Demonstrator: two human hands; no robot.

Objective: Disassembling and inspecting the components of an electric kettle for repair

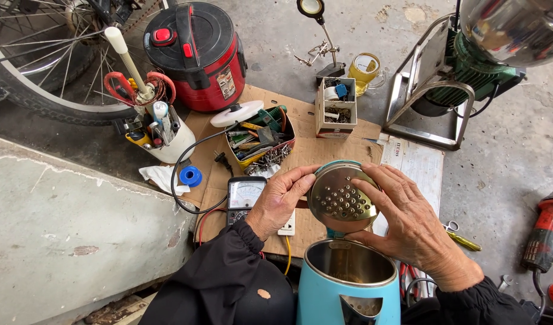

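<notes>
Kettle [347, 292], light blue, was seen low centre, mouth open, lid [341, 200] raised upright on rear hinge. Lid's perforated steel underside was held at both edges: left hand [280, 201] pinched on left rim, right hand [404, 216] cupped round right rim. Multimeter [244, 195] and cardboard sheet [312, 150] lay just behind. Judged good practice: lid to be steadied evenly from both sides, hinge not forced, fingers kept on rim.
</notes>
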